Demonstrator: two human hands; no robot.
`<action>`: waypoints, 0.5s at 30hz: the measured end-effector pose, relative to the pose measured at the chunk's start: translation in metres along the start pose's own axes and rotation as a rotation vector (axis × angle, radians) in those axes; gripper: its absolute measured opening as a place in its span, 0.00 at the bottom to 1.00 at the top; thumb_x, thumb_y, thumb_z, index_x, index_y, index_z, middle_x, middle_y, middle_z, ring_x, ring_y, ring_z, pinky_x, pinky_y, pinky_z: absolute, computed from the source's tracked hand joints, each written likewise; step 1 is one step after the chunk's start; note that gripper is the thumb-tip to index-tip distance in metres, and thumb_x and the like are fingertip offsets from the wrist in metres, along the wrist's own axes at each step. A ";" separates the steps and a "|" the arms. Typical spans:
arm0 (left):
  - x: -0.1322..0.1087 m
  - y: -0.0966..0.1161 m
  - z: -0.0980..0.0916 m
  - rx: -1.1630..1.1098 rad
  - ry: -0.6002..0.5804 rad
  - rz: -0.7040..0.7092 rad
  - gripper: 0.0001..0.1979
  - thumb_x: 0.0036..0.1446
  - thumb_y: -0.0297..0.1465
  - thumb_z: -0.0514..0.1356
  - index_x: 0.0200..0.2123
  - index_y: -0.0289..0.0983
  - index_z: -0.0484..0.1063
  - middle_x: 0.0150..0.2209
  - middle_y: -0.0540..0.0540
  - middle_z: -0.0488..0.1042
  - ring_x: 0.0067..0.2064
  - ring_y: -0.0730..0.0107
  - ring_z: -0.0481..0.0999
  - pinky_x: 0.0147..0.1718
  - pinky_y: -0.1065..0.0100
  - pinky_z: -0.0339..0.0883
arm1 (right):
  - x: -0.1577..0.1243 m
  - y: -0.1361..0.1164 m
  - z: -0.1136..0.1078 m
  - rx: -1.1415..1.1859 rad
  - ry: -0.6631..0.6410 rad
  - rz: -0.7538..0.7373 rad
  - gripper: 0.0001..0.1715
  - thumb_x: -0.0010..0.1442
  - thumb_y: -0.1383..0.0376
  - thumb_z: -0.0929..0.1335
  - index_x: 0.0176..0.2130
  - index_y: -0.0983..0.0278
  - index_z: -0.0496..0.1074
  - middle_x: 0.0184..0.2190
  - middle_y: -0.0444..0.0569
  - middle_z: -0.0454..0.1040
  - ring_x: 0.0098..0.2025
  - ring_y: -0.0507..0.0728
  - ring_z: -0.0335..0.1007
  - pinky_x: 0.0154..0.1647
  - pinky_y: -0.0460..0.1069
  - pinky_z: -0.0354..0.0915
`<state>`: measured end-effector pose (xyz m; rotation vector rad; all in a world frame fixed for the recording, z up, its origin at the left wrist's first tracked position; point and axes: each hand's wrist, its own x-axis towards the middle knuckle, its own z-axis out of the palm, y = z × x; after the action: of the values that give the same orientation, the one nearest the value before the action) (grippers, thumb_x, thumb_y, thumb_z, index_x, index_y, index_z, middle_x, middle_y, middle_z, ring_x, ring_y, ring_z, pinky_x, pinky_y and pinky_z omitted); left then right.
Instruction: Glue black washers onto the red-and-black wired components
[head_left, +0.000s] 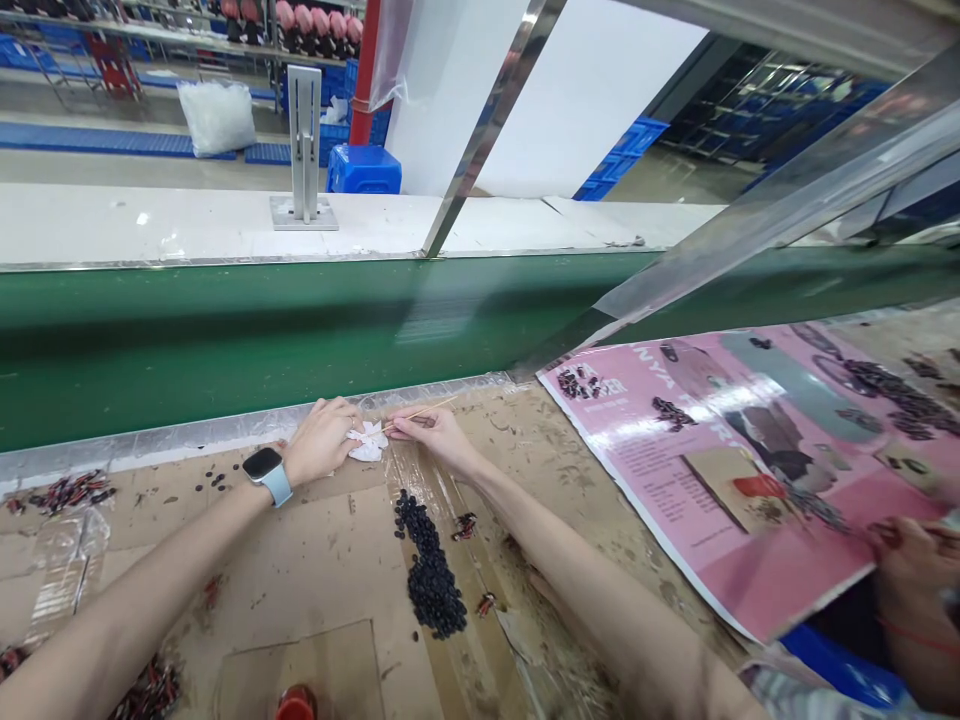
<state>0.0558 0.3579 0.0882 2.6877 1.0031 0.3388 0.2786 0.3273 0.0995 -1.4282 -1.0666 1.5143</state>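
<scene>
We see a small white crumpled piece [368,441] at the far edge of the worktop [330,560], pinned under the left hand [321,440] – steadied, it seems, so the thin stick [420,412] pinched in the right hand [431,432] can work at it. A pile of small black pieces [431,570] lies nearer us; a pink poster [750,480] covers the right – another person's hand [911,565] rests there.

pink poster [750,470], white letters "NYA", rest illegible
</scene>
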 end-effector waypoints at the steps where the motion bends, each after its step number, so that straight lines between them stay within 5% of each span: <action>1: -0.002 0.005 0.001 0.033 0.007 -0.007 0.20 0.68 0.41 0.69 0.59 0.42 0.76 0.61 0.41 0.80 0.57 0.50 0.84 0.54 0.43 0.83 | -0.003 0.004 0.000 0.034 0.058 -0.003 0.12 0.64 0.64 0.62 0.46 0.66 0.67 0.46 0.49 0.71 0.46 0.55 0.71 0.46 0.54 0.71; 5: -0.013 0.018 0.001 0.119 0.028 -0.040 0.19 0.69 0.41 0.69 0.58 0.42 0.76 0.62 0.41 0.80 0.57 0.50 0.83 0.55 0.42 0.83 | -0.035 0.006 -0.005 0.169 0.246 -0.055 0.12 0.64 0.64 0.62 0.46 0.66 0.67 0.47 0.49 0.70 0.47 0.55 0.71 0.46 0.54 0.71; 9: -0.019 0.016 0.003 0.118 0.057 -0.081 0.18 0.69 0.41 0.69 0.58 0.42 0.76 0.61 0.42 0.81 0.56 0.51 0.84 0.54 0.43 0.83 | -0.095 -0.018 -0.001 0.275 0.307 -0.156 0.11 0.64 0.65 0.62 0.44 0.67 0.68 0.43 0.48 0.73 0.43 0.53 0.74 0.43 0.52 0.73; 15: -0.020 0.012 0.007 0.054 0.110 -0.155 0.19 0.69 0.41 0.69 0.58 0.42 0.76 0.61 0.42 0.81 0.56 0.51 0.84 0.54 0.43 0.83 | -0.170 -0.058 0.028 0.347 0.261 -0.254 0.15 0.42 0.61 0.76 0.34 0.59 0.75 0.29 0.45 0.82 0.32 0.55 0.82 0.34 0.45 0.80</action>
<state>0.0505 0.3350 0.0832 2.6415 1.2609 0.4383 0.2608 0.1858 0.2125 -1.1614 -0.7509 1.2208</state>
